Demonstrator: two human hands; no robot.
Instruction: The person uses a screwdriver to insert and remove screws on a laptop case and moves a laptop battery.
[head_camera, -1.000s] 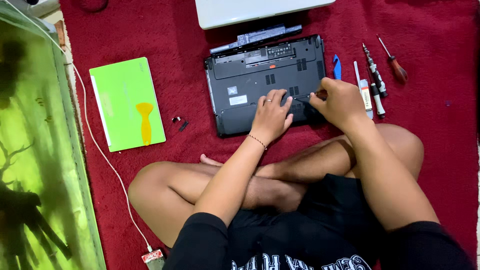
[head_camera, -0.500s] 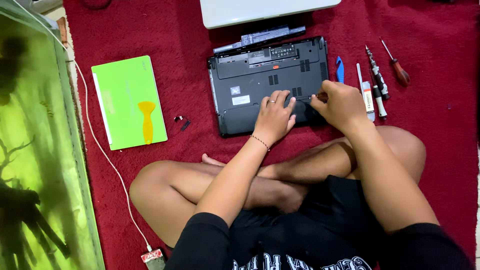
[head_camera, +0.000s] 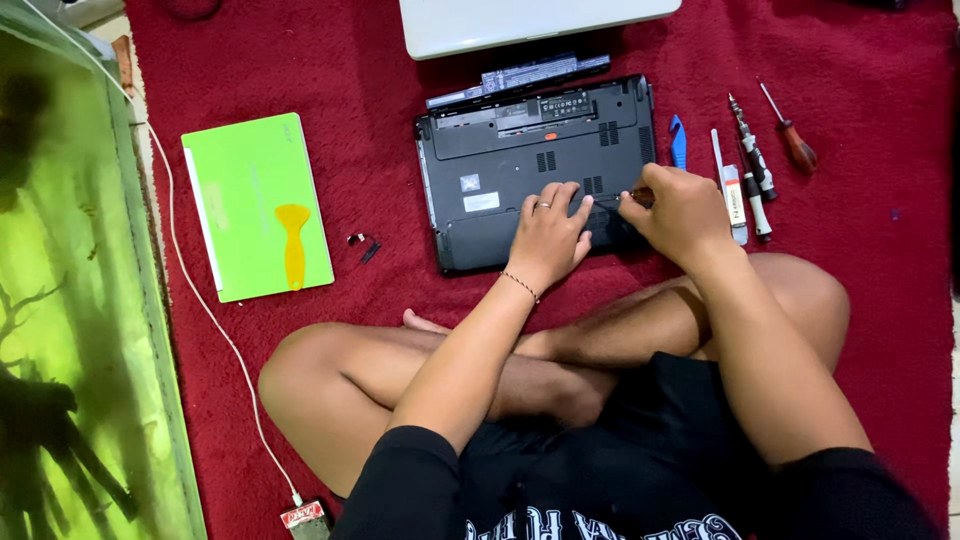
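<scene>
A black laptop (head_camera: 500, 160) lies upside down on the red carpet (head_camera: 330, 70), its underside facing up. My left hand (head_camera: 548, 238) rests flat on the laptop's lower right panel, fingers spread. My right hand (head_camera: 682, 208) is closed around a small tool with a dark handle, its tip at the laptop's right side. What kind of tool it is cannot be made out. I sit cross-legged just below the laptop.
A green laptop (head_camera: 257, 205) with a yellow pry tool (head_camera: 293, 243) on it lies left. Small screws (head_camera: 364, 245) sit beside it. Screwdrivers (head_camera: 790, 135), a blue pick (head_camera: 679, 142), a white laptop (head_camera: 530, 20) and a battery bar (head_camera: 520, 78) surround the work. A green tank (head_camera: 70, 300) fills the left.
Both hands stay on the same part of the black laptop. The view has shifted slightly; nothing else has visibly moved.
</scene>
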